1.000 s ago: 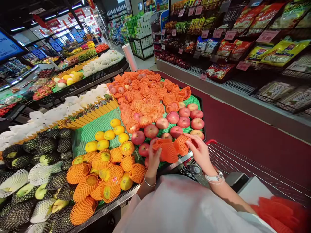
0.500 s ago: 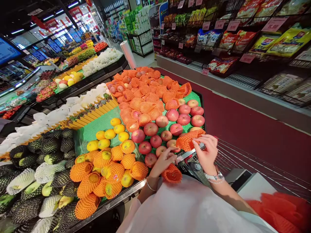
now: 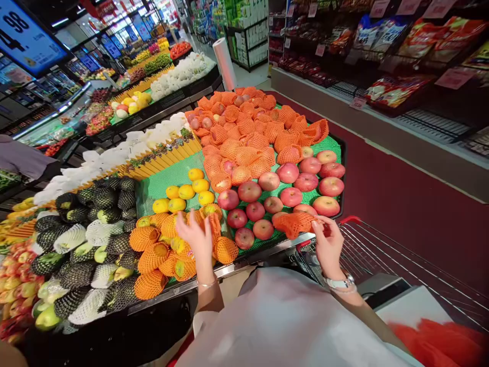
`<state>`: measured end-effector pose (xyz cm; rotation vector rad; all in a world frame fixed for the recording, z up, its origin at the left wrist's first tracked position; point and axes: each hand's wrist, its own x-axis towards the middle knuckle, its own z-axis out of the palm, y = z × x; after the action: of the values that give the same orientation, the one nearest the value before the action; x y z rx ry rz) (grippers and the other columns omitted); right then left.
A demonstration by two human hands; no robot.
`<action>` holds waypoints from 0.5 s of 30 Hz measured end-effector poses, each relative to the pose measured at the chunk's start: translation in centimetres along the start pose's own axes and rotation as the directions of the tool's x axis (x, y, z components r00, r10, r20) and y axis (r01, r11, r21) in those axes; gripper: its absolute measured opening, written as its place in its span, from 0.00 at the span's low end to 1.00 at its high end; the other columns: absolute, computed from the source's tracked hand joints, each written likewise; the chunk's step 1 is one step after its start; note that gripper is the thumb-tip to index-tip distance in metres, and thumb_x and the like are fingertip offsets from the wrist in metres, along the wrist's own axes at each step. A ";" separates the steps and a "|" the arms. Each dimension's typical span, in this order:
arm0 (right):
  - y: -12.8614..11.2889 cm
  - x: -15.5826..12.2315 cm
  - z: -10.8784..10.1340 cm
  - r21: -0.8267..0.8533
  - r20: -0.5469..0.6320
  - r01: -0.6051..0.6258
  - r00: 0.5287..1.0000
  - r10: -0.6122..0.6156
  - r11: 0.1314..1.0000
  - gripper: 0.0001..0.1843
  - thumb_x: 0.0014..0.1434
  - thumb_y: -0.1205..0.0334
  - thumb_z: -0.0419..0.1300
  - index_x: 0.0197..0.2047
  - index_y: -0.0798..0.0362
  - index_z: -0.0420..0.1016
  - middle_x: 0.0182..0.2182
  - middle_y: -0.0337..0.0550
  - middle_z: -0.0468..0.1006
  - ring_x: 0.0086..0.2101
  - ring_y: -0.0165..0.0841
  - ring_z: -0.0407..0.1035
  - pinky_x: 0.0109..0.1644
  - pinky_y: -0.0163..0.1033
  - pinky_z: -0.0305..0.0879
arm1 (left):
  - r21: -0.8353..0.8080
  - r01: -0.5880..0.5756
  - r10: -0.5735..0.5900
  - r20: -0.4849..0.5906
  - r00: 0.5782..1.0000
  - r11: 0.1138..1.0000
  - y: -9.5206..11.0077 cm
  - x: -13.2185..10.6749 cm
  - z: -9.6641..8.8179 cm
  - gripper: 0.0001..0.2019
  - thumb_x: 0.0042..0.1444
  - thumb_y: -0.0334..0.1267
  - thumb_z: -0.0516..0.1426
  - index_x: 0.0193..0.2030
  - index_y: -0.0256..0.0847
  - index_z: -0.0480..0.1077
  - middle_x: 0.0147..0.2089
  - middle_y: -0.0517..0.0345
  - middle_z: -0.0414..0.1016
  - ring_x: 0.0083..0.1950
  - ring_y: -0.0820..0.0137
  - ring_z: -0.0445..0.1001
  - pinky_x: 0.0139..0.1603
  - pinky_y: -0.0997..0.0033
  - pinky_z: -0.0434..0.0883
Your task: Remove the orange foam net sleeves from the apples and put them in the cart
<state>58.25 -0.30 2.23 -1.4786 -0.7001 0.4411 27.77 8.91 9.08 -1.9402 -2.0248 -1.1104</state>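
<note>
Far left, low: red-and-yellow fruit point(image 3: 19, 285), heaped. Next, green fruit in black foam netting point(image 3: 78, 275), a few pieces in white netting among them. White-wrapped produce point(image 3: 126, 148) runs in a slanting row behind.

Centre-left: bare oranges point(image 3: 186, 191) on green matting point(image 3: 162, 178); nearer the front edge, oranges in orange netting point(image 3: 153, 257), packed close. Left hand point(image 3: 194, 237) over these, fingers spread, grasping nothing visible; cannot tell whether it touches the netting behind it. Thin bracelet point(image 3: 207, 283) at that wrist.

Centre: net-wrapped apples point(image 3: 248, 140) piled at the back; bare red apples point(image 3: 263, 229) in loose rows before them, stem ends mostly up.

Right of centre: limp red-orange foam net sleeve point(image 3: 293, 223) at the front row of apples, near the metal edge. Right hand point(image 3: 328, 242) pinches its right end between thumb and fingers. Watch point(image 3: 340, 282) on that wrist.

Right: wire shopping cart point(image 3: 382, 250), red handle; bagged goods point(image 3: 397, 92) shelved beyond. Lower right corner: red netting heap point(image 3: 439, 339), blurred.
</note>
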 end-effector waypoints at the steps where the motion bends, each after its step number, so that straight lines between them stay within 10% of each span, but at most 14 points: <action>1: 0.2 0.0 0.2 0.046 0.003 -0.049 0.999 0.049 0.998 0.15 0.57 0.50 0.64 0.41 0.53 0.76 0.38 0.44 0.78 0.37 0.35 0.71 0.44 0.42 0.68 | -0.015 0.004 -0.007 -0.177 0.984 1.000 -0.1 -0.3 -0.8 0.22 0.64 0.48 0.52 0.59 0.35 0.65 0.66 0.35 0.59 0.70 0.48 0.56 0.69 0.39 0.54; 4: 0.3 -0.6 1.1 0.177 0.071 -0.165 0.985 0.155 0.970 0.18 0.53 0.48 0.66 0.41 0.52 0.75 0.37 0.43 0.77 0.35 0.33 0.70 0.41 0.40 0.67 | -0.344 -0.221 0.065 -0.411 0.909 0.912 2.2 -2.8 -1.6 0.12 0.68 0.39 0.47 0.52 0.40 0.66 0.52 0.47 0.69 0.57 0.62 0.69 0.60 0.54 0.67; 6: 0.0 -1.2 1.6 0.213 0.123 -0.217 0.973 0.194 0.953 0.18 0.51 0.49 0.67 0.41 0.52 0.75 0.33 0.40 0.76 0.31 0.31 0.68 0.37 0.37 0.66 | -0.574 -0.322 0.244 -0.212 0.946 0.753 4.9 -5.0 -1.0 0.10 0.68 0.36 0.46 0.43 0.42 0.68 0.39 0.55 0.72 0.43 0.67 0.73 0.47 0.64 0.71; 10: -0.8 -2.5 1.8 0.215 0.240 -0.255 0.950 0.202 0.943 0.16 0.52 0.51 0.67 0.40 0.51 0.73 0.27 0.36 0.72 0.25 0.29 0.64 0.29 0.35 0.64 | -0.738 0.121 0.312 0.420 0.852 0.663 9.1 -8.0 2.3 0.12 0.61 0.45 0.58 0.48 0.42 0.71 0.49 0.49 0.74 0.54 0.62 0.73 0.56 0.61 0.70; 15: -0.5 -3.2 1.2 0.280 0.414 -0.266 0.900 0.134 0.922 0.14 0.49 0.55 0.69 0.35 0.50 0.70 0.29 0.38 0.74 0.31 0.31 0.69 0.34 0.35 0.69 | -0.672 0.593 0.071 0.686 0.724 0.443 9.7 -8.4 6.1 0.24 0.49 0.50 0.66 0.47 0.39 0.67 0.48 0.50 0.75 0.50 0.64 0.74 0.54 0.63 0.70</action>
<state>55.09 -1.55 2.19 -1.1544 -0.7391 0.9877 40.29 4.66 3.99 -2.8245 -2.4329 -2.1840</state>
